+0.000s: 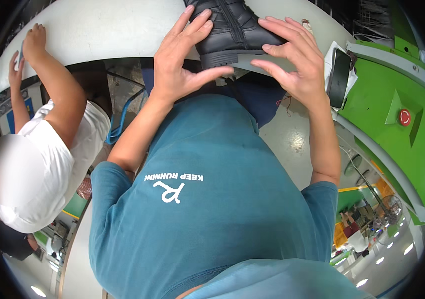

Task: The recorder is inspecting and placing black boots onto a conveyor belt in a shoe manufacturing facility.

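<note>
The left hand (pixel 182 60) and right hand (pixel 292 60), both spread open, are steadying the black leather zip-sided boot (pixel 232 30) at the pale table's (pixel 98 30) edge, apparently positioning it; a firmer grasp seems needed next.

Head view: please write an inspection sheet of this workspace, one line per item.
Surface: pale curved worktable, boot at its near edge.
Job's things: black leather boot with side zip, heel over the table edge.
Clutter: dark flat phone-like device on white cloth at right.
Grippers: left hand and right hand open, fingers resting against the boot's sides.
Cables: blue cord hanging under the table.
Surroundings: green machine with red button; co-worker's arm in white sleeve at left.
</note>
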`<state>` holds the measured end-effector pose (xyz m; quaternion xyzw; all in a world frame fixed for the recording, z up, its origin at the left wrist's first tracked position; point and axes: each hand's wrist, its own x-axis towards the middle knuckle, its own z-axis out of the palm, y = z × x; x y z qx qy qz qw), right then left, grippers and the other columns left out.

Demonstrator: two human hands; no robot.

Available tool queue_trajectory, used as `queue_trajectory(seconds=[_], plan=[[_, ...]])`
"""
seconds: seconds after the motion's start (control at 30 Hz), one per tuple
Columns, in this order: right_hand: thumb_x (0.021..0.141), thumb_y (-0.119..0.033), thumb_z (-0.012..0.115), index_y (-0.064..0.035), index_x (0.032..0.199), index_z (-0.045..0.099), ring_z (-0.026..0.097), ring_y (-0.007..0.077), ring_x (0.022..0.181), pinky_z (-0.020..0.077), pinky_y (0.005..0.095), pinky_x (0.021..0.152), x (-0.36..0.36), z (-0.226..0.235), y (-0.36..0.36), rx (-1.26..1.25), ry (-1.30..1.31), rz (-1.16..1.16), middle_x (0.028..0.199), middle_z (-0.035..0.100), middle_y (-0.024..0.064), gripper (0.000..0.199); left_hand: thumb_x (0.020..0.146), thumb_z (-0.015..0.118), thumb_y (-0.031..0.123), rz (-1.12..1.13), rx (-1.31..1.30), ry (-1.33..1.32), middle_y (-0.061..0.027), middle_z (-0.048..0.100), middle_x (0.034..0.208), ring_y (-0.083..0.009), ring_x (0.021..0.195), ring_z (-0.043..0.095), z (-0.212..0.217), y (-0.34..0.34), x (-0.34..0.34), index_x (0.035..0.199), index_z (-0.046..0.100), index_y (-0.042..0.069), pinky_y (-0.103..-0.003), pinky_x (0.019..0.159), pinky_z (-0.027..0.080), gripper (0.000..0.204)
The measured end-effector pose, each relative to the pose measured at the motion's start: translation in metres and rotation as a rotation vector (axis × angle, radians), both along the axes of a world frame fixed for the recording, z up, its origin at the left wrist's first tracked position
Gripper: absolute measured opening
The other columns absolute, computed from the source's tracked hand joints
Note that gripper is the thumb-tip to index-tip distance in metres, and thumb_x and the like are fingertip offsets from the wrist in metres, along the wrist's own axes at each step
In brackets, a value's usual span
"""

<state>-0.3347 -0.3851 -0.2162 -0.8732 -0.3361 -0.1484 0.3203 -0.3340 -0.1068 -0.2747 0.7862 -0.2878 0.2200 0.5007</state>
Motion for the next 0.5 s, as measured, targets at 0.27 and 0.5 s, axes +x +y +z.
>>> queue_trajectory(seconds=[0.27,0.5], plan=[[0.067,-0.017,0.099,-0.0054,0.083,0.074,0.075,0.0341,0.119,0.0606,0.0431,0.100,0.010,0.001,0.003,-0.011,0.010,0.013,0.127,0.081,0.0082,0.032,0.072,0.103,0.027,-0.075,-0.538,-0.681,-0.0244,0.073,0.144,-0.0514,0.142,0.063,-0.077,-0.033,0.060,0.137,0.073,0.001,-0.056,0.118,0.052,0.076],[0.075,-0.005,0.093,-0.0068,0.096,0.063,0.071,0.0363,0.129,0.0525,0.0608,0.112,-0.001,-0.011,0.023,-0.101,-0.116,0.009,0.133,0.078,0.0085,0.037,0.071,0.104,0.028,0.004,-0.525,-0.720,-0.0235,0.073,0.145,-0.0508,0.140,0.065,-0.078,-0.036,0.061,0.138,0.072,0.003,-0.056,0.117,0.053,0.078]])
